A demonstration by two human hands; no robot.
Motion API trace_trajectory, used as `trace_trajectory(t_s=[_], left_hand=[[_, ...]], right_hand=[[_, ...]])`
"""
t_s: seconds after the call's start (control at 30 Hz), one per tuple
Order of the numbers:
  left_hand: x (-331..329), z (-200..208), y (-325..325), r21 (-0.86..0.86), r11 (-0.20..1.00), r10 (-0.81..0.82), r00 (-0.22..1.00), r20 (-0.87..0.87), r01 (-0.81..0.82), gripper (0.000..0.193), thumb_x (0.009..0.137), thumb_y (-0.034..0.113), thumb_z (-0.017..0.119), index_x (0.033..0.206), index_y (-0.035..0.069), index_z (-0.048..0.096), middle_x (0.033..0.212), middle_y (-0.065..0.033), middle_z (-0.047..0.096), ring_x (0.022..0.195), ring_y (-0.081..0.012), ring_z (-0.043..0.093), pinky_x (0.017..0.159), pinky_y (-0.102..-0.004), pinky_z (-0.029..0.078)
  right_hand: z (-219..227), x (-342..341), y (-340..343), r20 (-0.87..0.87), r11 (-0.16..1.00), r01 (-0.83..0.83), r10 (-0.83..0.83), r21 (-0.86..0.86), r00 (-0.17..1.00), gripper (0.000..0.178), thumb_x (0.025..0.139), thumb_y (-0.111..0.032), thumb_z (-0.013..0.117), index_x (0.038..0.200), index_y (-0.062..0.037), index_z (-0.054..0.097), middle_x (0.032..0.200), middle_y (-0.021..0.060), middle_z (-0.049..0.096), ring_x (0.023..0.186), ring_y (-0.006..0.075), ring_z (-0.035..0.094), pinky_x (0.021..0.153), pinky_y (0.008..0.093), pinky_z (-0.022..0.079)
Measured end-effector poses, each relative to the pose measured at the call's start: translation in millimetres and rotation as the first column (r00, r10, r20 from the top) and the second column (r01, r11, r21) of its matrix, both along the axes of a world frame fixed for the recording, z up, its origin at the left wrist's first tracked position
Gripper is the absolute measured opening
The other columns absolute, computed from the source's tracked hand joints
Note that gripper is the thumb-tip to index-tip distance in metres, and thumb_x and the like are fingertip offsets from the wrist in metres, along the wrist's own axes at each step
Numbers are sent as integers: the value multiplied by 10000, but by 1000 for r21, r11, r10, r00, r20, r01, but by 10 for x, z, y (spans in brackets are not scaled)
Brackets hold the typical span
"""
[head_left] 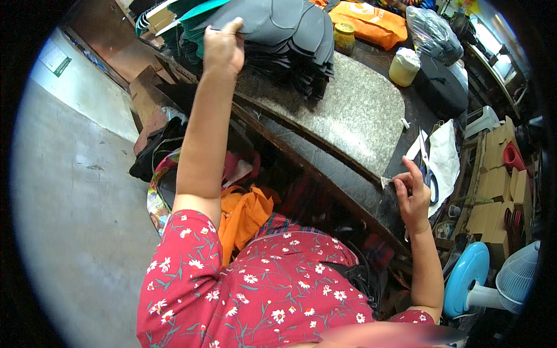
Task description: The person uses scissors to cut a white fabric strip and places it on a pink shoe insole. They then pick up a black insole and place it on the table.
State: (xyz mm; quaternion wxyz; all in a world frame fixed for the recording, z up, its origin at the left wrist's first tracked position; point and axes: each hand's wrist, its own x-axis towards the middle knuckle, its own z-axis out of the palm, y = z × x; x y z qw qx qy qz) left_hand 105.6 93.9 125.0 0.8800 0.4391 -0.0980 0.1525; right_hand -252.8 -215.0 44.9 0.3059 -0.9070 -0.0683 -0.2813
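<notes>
My left hand (pixel 225 47) is at the edge of a tall pile of dark grey sole-shaped sheets (pixel 284 22), with its thumb over the upper sheets and its fingers closed on their edge. Its other fingers are partly hidden. Lower right, my right hand (pixel 414 200) hovers by the corner of a speckled stone slab (pixel 354 110). Its index finger points up, while the thumb and another finger come together beside a small whitish scrap (pixel 386 182); whether they pinch it is unclear. Dark-handled scissors (pixel 428 165) lie just beyond this hand on white cloth (pixel 445 153).
Green sheets (pixel 194 23) are stacked behind the grey pile. A yellowish jar (pixel 344 38), a white-topped container (pixel 404 66), an orange bag (pixel 371 24) and a black rounded object (pixel 435 87) stand at the back. Cardboard boxes (pixel 493 185) and a blue-and-white fan (pixel 467 278) are on the right.
</notes>
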Motion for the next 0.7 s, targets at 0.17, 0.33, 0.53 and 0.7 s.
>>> trace_trajectory(t_s=[0.17,0.33,0.53,0.7], left_hand=[[-113,-448,-35,638,616,445,873,202,-462,1137,857,255,758,1529,-102,-86,1617,-319,-55,1526,-397,1,1241,-453,8],[-35,-474,-124,633,230,135,669,731,-739,735,980,570,477,1563,161,297,1621,-232,189,1501,-447,138,1195,-592,136],[61,-227,-439,678,-247,-188,721,667,-692,617,1007,607,378,1419,171,525,1430,-136,540,1325,-350,496,1113,-489,367],[86,-60,-354,856,-34,-353,807,473,-516,430,939,389,572,1073,-9,663,1113,-233,669,1078,-411,614,938,-470,481]], right_hand=[[-13,-11,6,-10,1000,8,-8,18,1000,485,940,-61,644,1404,-25,507,775,99,665,631,152,628,615,269,519],[-13,13,-5,-5,999,24,-24,-47,1000,484,938,-59,637,1403,-26,506,775,99,669,631,162,639,615,276,518],[-39,24,-14,-18,999,43,-43,1,999,473,935,-62,630,1394,-50,516,771,99,670,628,188,649,621,299,521],[-55,16,-28,0,997,63,-63,-33,998,458,932,-93,650,1375,-70,535,761,95,675,629,214,663,608,322,523]])
